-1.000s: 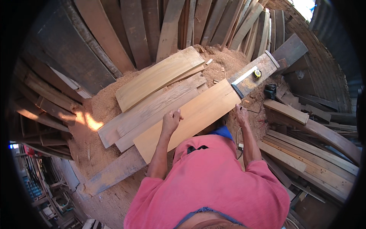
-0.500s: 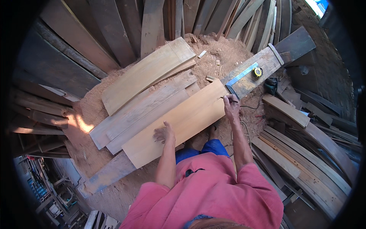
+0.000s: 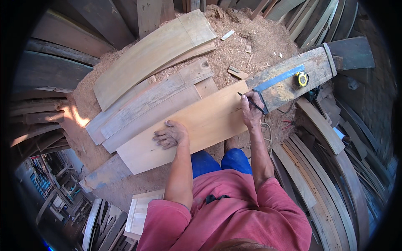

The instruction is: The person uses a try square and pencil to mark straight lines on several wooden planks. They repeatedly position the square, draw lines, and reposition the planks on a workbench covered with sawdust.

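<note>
A smooth light-brown board (image 3: pixel 205 113) lies slantwise in front of me on the work plank. My left hand (image 3: pixel 171 134) rests on its left part, fingers spread over the wood. Near the board's right end, my right hand (image 3: pixel 252 109) grips a dark pencil (image 3: pixel 242 95), its point close to the board's surface. Just beyond that end lies a square (image 3: pixel 280 78) with a metal blade and a dark stock. A yellow and black tape measure (image 3: pixel 301 79) sits beside the blade on the worn plank (image 3: pixel 320 62).
Several sawn boards (image 3: pixel 157 113) are stacked beyond the work board, under a wide curved plank (image 3: pixel 150 54). Sawdust and offcuts (image 3: pixel 238 72) cover the ground. Timber (image 3: pixel 322 196) fills the right side, and planks lean at the back. A pale wooden box-like piece (image 3: pixel 141 209) stands at lower left.
My left hand has come down from a raised pose to lie spread on the board. My right hand still holds the pencil at the board's right end. The whole view has shifted.
</note>
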### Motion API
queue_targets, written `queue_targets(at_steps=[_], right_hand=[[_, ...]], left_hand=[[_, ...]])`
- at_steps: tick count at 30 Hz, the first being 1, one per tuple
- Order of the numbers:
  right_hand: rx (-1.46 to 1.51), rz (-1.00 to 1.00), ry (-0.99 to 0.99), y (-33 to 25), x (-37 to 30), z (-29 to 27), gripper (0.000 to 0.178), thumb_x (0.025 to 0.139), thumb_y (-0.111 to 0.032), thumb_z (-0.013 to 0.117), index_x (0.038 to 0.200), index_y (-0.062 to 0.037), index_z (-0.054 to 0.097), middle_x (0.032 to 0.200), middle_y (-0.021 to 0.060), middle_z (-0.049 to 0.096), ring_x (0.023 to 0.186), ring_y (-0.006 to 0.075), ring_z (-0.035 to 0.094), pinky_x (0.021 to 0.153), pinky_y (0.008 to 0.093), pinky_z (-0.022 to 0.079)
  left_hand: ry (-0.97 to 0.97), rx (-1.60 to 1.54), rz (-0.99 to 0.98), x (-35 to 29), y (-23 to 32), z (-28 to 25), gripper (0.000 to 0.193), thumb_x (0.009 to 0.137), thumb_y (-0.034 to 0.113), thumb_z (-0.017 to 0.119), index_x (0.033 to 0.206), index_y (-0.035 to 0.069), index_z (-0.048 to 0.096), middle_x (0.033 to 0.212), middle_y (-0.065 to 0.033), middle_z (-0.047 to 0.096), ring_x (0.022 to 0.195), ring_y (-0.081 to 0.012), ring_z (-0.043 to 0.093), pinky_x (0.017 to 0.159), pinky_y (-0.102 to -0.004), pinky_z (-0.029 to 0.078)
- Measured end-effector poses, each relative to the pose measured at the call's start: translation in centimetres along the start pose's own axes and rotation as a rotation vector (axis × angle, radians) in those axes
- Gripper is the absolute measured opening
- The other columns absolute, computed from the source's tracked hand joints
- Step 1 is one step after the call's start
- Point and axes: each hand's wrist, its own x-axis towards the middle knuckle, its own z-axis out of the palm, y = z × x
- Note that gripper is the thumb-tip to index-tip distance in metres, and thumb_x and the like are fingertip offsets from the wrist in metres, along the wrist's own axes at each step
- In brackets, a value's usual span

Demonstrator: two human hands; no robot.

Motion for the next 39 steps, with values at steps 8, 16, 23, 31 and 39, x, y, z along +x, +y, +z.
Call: queue_targets(at_steps=[8,16,23,31,39], right_hand=[[-0.013,-0.183,0.143,-0.8,0.9,1.1,0.019,0.101,-0.018,0.070,0.110,-0.0033,0.076,0.095,0.0148,0.076,0.086,0.0316,0.072,0.080,0.0435,0.055],[-0.021,-0.172,0.108,-0.4,0.5,0.8,0.021,0.102,-0.022,0.070,0.108,-0.0029,0.076,0.097,0.0163,0.076,0.088,0.0335,0.071,0.081,0.0447,0.055],[-0.030,-0.153,0.128,-0.7,0.4,0.5,0.025,0.105,-0.023,0.066,0.110,-0.0004,0.075,0.098,0.0164,0.075,0.090,0.0338,0.071,0.081,0.0437,0.055],[0.102,-0.064,0.141,-0.9,0.3,0.5,0.029,0.110,-0.024,0.062,0.121,0.0011,0.072,0.103,0.0148,0.077,0.092,0.0301,0.072,0.087,0.0434,0.057],[-0.117,-0.197,0.280,-0.6,-0.8,0.6,0.035,0.111,-0.023,0.058,0.135,-0.0002,0.068,0.118,0.0153,0.074,0.114,0.0335,0.066,0.103,0.0474,0.049]], left_hand=[[0.015,0.016,-0.009,0.3,-0.2,0.5,0.093,0.103,0.058,0.048,0.167,-0.003,0.020,0.175,-0.0322,0.017,0.160,-0.0556,0.020,0.125,-0.0730,0.018],[0.043,0.024,-0.005,0.5,-0.3,1.0,0.092,0.103,0.058,0.048,0.167,-0.003,0.022,0.175,-0.0319,0.018,0.160,-0.0553,0.021,0.125,-0.0723,0.019],[-0.006,0.032,-0.012,0.5,-0.3,0.8,0.094,0.103,0.060,0.046,0.168,-0.003,0.020,0.175,-0.0321,0.017,0.160,-0.0550,0.020,0.125,-0.0716,0.019],[-0.023,0.044,-0.029,0.3,0.0,0.5,0.093,0.103,0.059,0.046,0.168,-0.002,0.020,0.176,-0.0314,0.016,0.160,-0.0548,0.019,0.126,-0.0710,0.018],[-0.041,0.018,-0.053,0.0,0.5,-0.2,0.093,0.103,0.058,0.047,0.168,-0.002,0.019,0.177,-0.0308,0.015,0.161,-0.0544,0.018,0.126,-0.0708,0.017]])
